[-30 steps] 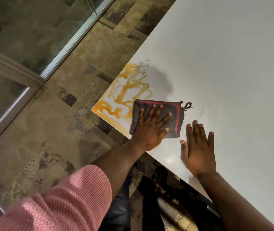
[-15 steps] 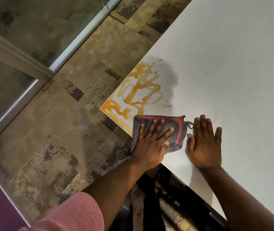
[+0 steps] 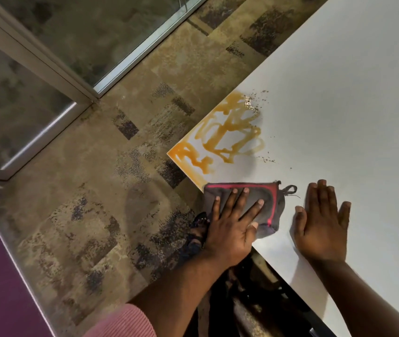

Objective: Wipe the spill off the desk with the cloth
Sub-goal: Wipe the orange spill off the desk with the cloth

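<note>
Since the earlier frame your left hand, pressed flat on the cloth, drew it off the spill; right hand lay flat, released, on the desk.

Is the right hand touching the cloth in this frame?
Apart. In the head view, bare white desk shows between the right hand and the cloth; only the left hand presses on it.
</note>
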The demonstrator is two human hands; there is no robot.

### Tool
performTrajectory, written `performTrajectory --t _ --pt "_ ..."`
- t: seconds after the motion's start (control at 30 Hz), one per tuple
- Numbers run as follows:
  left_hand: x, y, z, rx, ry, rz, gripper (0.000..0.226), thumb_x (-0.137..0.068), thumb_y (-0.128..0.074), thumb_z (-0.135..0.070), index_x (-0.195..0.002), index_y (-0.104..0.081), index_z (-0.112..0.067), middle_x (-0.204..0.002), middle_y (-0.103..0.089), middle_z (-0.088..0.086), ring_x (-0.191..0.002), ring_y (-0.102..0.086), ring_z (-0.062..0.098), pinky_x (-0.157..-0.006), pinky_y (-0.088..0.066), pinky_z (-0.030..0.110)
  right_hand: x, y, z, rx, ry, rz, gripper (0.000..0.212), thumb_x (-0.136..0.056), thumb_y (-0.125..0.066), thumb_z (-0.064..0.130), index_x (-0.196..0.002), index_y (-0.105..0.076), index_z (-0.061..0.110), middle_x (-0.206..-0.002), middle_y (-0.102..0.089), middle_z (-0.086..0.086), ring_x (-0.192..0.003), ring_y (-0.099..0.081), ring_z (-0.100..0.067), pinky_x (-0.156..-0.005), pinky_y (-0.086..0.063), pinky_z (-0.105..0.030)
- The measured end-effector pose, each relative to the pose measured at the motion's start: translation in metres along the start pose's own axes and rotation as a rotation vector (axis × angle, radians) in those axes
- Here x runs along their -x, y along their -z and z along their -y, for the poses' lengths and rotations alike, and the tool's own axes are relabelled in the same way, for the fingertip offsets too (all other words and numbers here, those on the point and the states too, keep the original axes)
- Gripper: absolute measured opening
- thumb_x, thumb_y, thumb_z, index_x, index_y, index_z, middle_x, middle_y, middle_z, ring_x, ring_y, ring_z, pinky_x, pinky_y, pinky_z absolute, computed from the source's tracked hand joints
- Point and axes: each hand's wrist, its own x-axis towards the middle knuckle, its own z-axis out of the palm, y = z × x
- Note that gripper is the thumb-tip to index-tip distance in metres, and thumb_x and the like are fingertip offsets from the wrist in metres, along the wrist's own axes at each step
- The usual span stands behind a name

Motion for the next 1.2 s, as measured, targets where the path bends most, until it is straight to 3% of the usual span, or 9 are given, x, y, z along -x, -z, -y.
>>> performTrajectory --t 0.2,0.37,0.5,0.73,0.87,1.03,1.2 --pt "-0.034 0.016 0.035 -0.085 -0.085 0.013 0.068 -0.096 -0.044 -0.041 -0.161 -0.024 -0.041 -0.172 -0.020 0.000 -0.161 -0.010 0.026 -0.127 -0.010 0.058 0.000 -0.001 0.001 0.000 0.002 -0.014 0.066 -0.103 -0.024 0.039 -0.162 -0.023 0.010 -0.170 -0.022 -0.015 -0.158 -0.018 -0.032 -0.126 -0.010 -0.062" --pt "-0.007 0.006 0.018 -0.026 0.009 -0.011 0.075 -0.093 -0.047 -0.038 -0.162 -0.019 -0.041 -0.174 -0.012 0.000 -0.161 -0.004 0.026 -0.128 -0.006 0.056 0.002 0.002 0.005 0.009 0.018 -0.020 0.066 -0.104 -0.023 0.038 -0.161 -0.025 0.005 -0.170 -0.023 -0.019 -0.158 -0.020 -0.036 -0.124 -0.013 -0.065" --pt "0.013 0.007 0.021 0.018 -0.023 0.000 0.073 -0.095 -0.049 -0.038 -0.162 -0.021 -0.041 -0.174 -0.011 0.000 -0.161 -0.002 0.024 -0.128 0.002 0.052 0.008 0.003 0.029 -0.023 0.040 0.030 0.067 -0.104 -0.026 0.038 -0.161 -0.024 0.003 -0.170 -0.021 -0.018 -0.159 -0.018 -0.034 -0.126 -0.010 -0.063" --pt "-0.057 0.045 0.084 -0.042 0.143 -0.057 0.056 -0.106 -0.037 -0.040 -0.161 -0.029 -0.038 -0.173 -0.016 0.001 -0.161 -0.008 0.025 -0.129 0.000 0.052 0.011 -0.007 0.030 -0.014 0.001 0.051 0.068 -0.103 -0.024 0.043 -0.164 -0.017 0.013 -0.174 -0.013 -0.007 -0.161 -0.005 -0.022 -0.129 -0.003 -0.057" --pt "-0.055 0.039 0.082 -0.016 0.208 -0.085 0.057 -0.105 -0.033 -0.041 -0.161 -0.025 -0.037 -0.174 -0.013 0.004 -0.161 -0.005 0.027 -0.129 -0.001 0.053 0.010 -0.007 0.032 -0.014 -0.006 0.049 0.068 -0.103 -0.025 0.042 -0.163 -0.022 0.010 -0.173 -0.018 -0.010 -0.161 -0.012 -0.026 -0.128 -0.006 -0.059" --pt "-0.007 0.016 0.067 0.073 0.136 -0.046 0.067 -0.100 -0.039 -0.037 -0.163 -0.015 -0.039 -0.174 -0.006 0.004 -0.161 0.006 0.026 -0.128 -0.008 0.057 0.010 -0.006 0.032 0.011 0.025 0.022 0.068 -0.103 -0.028 0.039 -0.160 -0.027 0.003 -0.169 -0.025 -0.018 -0.158 -0.021 -0.034 -0.125 -0.011 -0.063" --pt "-0.045 0.036 0.098 0.019 0.171 -0.085 0.060 -0.102 -0.040 -0.039 -0.161 -0.027 -0.037 -0.173 -0.014 0.004 -0.161 -0.004 0.026 -0.128 0.001 0.054 0.009 -0.006 0.032 0.024 0.017 0.043 0.069 -0.104 -0.025 0.042 -0.162 -0.023 0.006 -0.171 -0.022 -0.015 -0.159 -0.018 -0.033 -0.125 -0.010 -0.062"
